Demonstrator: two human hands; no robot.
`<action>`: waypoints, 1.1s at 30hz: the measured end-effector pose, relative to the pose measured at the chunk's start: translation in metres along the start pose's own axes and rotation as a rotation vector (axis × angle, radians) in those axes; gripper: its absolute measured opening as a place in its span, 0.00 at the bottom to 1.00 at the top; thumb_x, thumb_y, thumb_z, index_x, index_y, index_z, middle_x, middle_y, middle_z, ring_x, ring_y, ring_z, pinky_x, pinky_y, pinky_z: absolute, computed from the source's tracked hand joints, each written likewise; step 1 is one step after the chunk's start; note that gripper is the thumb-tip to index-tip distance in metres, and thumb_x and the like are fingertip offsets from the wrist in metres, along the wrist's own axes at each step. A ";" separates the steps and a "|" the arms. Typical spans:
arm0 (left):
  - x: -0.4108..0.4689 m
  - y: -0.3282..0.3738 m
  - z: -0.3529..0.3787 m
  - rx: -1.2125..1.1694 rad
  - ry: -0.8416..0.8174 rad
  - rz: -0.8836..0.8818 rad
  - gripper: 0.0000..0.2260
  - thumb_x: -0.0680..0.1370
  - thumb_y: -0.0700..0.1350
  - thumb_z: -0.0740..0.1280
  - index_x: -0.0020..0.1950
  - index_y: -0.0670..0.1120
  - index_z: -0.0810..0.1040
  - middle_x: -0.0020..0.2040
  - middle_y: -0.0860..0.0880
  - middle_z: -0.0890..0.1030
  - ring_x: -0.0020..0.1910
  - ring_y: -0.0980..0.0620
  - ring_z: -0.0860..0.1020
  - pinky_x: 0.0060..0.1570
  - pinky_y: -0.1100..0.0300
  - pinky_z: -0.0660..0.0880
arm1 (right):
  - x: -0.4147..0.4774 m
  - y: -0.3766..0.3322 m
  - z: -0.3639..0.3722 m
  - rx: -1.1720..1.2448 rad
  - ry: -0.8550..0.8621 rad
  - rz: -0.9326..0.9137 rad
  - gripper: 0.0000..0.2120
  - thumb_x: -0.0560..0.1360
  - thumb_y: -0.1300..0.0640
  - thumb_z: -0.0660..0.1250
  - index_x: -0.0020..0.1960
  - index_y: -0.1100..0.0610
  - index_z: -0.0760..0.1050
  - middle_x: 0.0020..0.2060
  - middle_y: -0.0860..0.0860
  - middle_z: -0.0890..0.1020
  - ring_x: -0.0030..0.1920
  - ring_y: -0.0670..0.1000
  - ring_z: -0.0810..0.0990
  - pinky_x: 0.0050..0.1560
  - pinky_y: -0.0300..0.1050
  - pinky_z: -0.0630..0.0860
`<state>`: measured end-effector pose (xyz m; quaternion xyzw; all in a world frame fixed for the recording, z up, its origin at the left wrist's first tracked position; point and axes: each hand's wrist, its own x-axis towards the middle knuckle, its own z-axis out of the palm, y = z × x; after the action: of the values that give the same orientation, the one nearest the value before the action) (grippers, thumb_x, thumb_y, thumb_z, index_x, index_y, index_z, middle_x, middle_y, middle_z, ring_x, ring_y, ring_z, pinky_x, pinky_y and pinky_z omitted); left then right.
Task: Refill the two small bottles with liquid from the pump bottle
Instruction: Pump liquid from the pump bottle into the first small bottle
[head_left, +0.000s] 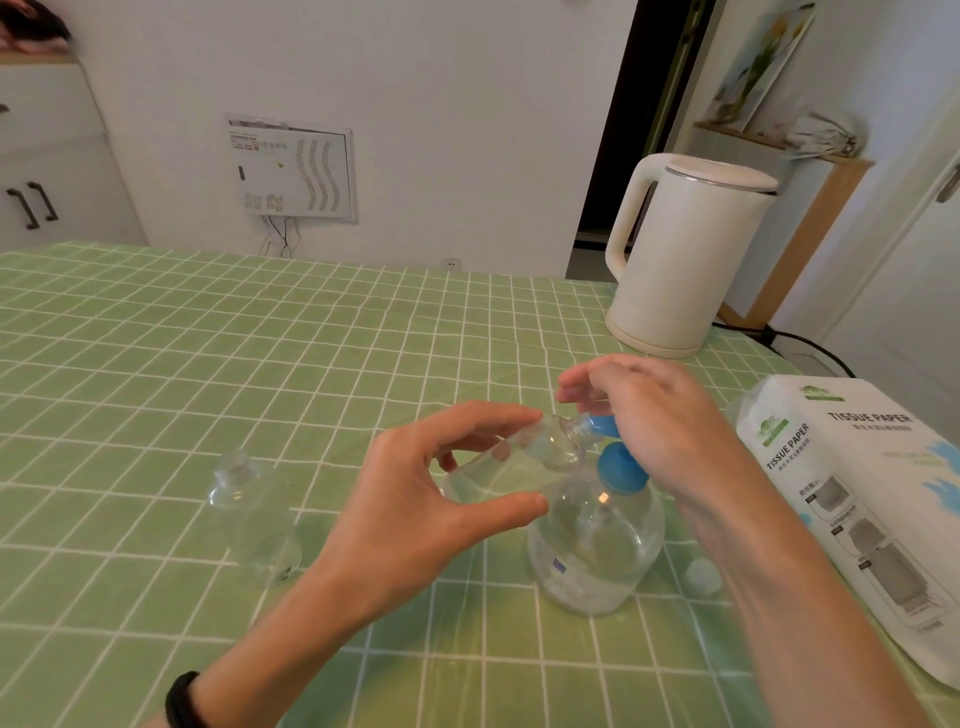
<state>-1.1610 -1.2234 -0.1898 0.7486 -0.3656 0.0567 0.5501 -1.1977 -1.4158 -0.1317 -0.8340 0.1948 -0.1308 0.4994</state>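
So that liquid lands inside, the left grip (415, 499) clasps 1 small bottle (498, 473) tilted, its mouth at the blue spout (597, 425) of the pump bottle (597, 545) on the table (156, 364). The right grip (670, 431) curls over the pump head, likely to press. Bottle 2 (254, 519) stands apart, left.

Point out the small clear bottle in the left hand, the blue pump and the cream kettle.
Small clear plastic bottle (511, 475): head view, its body.
Blue plastic pump (621, 467): head view, its round collar.
Cream cylindrical electric kettle (685, 260): head view, its side wall.
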 end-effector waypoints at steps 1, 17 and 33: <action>0.000 -0.001 0.000 0.003 -0.001 -0.001 0.23 0.67 0.57 0.78 0.62 0.65 0.81 0.55 0.66 0.85 0.56 0.57 0.84 0.49 0.67 0.75 | 0.001 0.000 0.000 -0.001 -0.005 0.010 0.18 0.82 0.58 0.58 0.45 0.49 0.86 0.46 0.43 0.88 0.52 0.41 0.83 0.47 0.37 0.72; 0.000 0.000 0.001 0.007 0.002 -0.018 0.23 0.67 0.52 0.81 0.61 0.62 0.82 0.53 0.65 0.86 0.54 0.57 0.84 0.48 0.69 0.74 | 0.003 0.001 -0.002 -0.011 -0.004 -0.022 0.16 0.82 0.57 0.60 0.46 0.48 0.85 0.47 0.41 0.87 0.51 0.40 0.83 0.44 0.36 0.71; 0.000 0.000 0.001 0.005 -0.005 -0.018 0.23 0.67 0.54 0.80 0.62 0.62 0.82 0.51 0.65 0.86 0.54 0.57 0.84 0.49 0.68 0.75 | 0.002 0.001 0.000 -0.051 0.012 -0.039 0.15 0.82 0.56 0.60 0.47 0.49 0.85 0.45 0.46 0.89 0.50 0.51 0.86 0.51 0.41 0.79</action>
<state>-1.1613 -1.2239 -0.1903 0.7533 -0.3603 0.0508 0.5478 -1.1965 -1.4174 -0.1323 -0.8492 0.1847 -0.1406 0.4743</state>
